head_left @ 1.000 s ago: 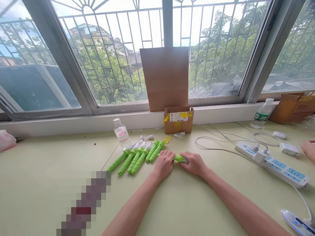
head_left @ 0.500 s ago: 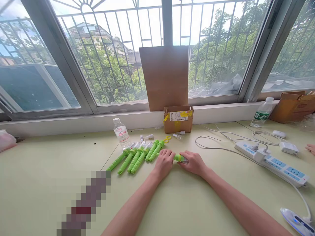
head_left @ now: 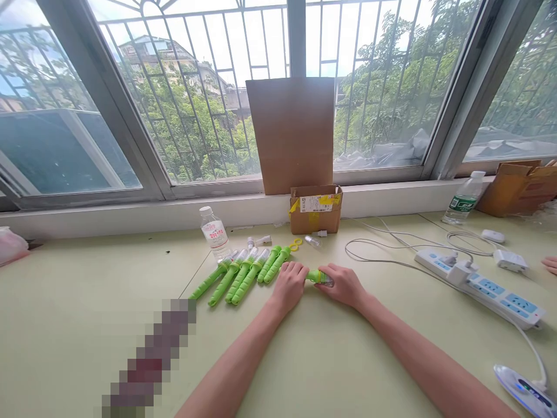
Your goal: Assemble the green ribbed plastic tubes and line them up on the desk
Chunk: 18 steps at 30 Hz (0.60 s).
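Between my hands a green stick with a clear ribbed end (head_left: 314, 276) lies level above the table. My left hand (head_left: 290, 284) is closed around its green handle, most of which is hidden. The fingers of my right hand (head_left: 342, 284) are wrapped round the clear end at the right. Left of my hands, several green sticks with clear tips (head_left: 247, 280) lie side by side, slanting. Two shorter green pieces without clear tips (head_left: 277, 265) are nearest my left hand. Yellow rings (head_left: 296, 244) and a clear tube (head_left: 312, 241) lie behind my hands.
A small carton (head_left: 315, 223) stands by the window, in front of a brown board (head_left: 291, 136). Two water bottles (head_left: 215, 235) stand left and right. Cables and a power strip (head_left: 481, 287) are on the right. A person's fingers (head_left: 550, 264) show at the right edge.
The green stick between my hands shows slightly more of its green part and has turned a little. Both hands keep their hold and have barely moved.
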### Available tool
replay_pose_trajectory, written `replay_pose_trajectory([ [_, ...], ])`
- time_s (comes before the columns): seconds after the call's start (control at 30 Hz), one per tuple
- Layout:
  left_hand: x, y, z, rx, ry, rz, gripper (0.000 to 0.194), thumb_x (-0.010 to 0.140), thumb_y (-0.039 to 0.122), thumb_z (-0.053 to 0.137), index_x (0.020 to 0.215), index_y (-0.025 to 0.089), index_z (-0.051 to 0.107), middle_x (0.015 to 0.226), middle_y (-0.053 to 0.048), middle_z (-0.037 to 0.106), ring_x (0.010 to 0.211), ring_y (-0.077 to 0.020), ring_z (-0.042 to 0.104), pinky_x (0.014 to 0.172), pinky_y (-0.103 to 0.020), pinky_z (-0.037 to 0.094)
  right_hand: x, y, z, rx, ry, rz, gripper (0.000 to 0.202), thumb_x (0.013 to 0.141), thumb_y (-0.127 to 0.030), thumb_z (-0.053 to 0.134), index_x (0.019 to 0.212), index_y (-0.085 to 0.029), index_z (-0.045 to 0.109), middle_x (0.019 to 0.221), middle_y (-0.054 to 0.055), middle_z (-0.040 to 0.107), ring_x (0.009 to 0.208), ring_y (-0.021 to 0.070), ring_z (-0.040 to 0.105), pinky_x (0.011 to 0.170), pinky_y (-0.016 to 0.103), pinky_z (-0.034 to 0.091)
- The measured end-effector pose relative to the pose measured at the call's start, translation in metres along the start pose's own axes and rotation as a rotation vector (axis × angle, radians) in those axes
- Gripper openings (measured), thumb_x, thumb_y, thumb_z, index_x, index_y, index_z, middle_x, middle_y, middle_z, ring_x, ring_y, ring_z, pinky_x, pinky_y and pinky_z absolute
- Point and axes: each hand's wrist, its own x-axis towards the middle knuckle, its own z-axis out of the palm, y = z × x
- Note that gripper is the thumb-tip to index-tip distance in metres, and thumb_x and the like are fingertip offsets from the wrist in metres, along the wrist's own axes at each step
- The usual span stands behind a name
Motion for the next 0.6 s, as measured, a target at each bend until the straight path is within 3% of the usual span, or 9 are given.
replay_pose_trajectory([
  [0.2,-0.0004,0.0023,0.0023,0.076,0.007,-0.041,0.015,0.08,0.007,0.045,0.082,0.02,0.053,0.086,-0.005,0.055,0.082,-0.0205,0.047,0.075,-0.034,0.038,-0.0002,-0.0046,-0.0016,-0.017,0.013,-0.031,0.029,0.083,-0.043,0.052,0.101,-0.024,0.062,0.081,0.002,0.064,0.067,0.0145,0.057,0.055,0.023,0.03],
  [0.33,0.0002,0.0026,-0.0019,0.048,-0.049,-0.118,0.016,0.076,0.011,0.05,0.09,0.019,0.053,0.089,-0.006,0.055,0.084,-0.0225,0.048,0.075,-0.036,0.038,0.0006,-0.0055,-0.0012,-0.04,0.041,-0.035,0.027,0.083,-0.042,0.052,0.099,-0.023,0.063,0.079,0.002,0.063,0.066,0.0137,0.056,0.053,0.023,0.028],
  [0.5,0.0004,0.0007,-0.0071,-0.076,-0.142,-0.009,0.026,0.079,0.013,0.046,0.104,0.02,0.052,0.095,-0.006,0.057,0.089,-0.022,0.05,0.079,-0.036,0.038,0.0004,-0.0014,-0.001,-0.046,0.044,-0.036,0.026,0.083,-0.041,0.053,0.099,-0.023,0.062,0.081,0.003,0.063,0.069,0.014,0.056,0.054,0.023,0.029],
  [0.6,-0.0002,-0.0001,-0.005,-0.052,-0.118,0.018,0.027,0.082,0.009,0.041,0.105,0.02,0.052,0.096,-0.006,0.058,0.089,-0.0216,0.051,0.08,-0.036,0.039,0.0,-0.0004,-0.0012,-0.052,0.03,-0.045,0.028,0.083,-0.043,0.052,0.1,-0.023,0.062,0.082,0.003,0.064,0.07,0.0145,0.057,0.055,0.023,0.03],
])
